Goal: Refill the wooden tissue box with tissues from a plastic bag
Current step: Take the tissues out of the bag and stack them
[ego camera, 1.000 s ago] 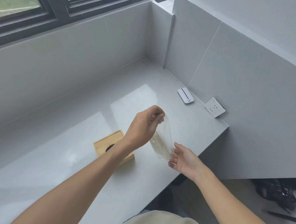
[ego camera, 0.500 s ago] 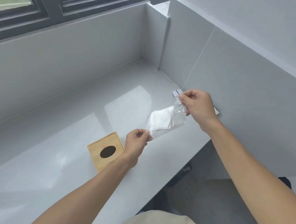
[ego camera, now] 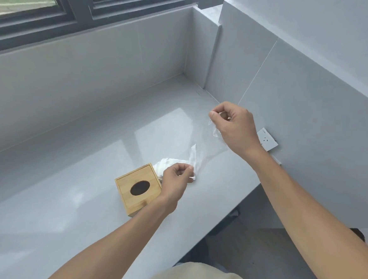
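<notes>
- Left hand [ego camera: 175, 178] and right hand [ego camera: 235, 127] are bare, without gloves, rings or watch.
- Both forearms are uncovered, sleeveless.
- A beige fabric garment [ego camera: 187, 278] shows at the bottom edge.

A glossy pale grey bench [ego camera: 79, 210] runs under a dark-framed window [ego camera: 78, 14], with daylight reflected on its surface. Grey tiled walls [ego camera: 305, 88] meet at its far right corner. A white socket [ego camera: 268, 141] sits low on the right wall.

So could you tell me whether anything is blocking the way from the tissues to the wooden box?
The tissues are partly inside the plastic bag held by both hands, and the wooden box still has its lid on.
</notes>
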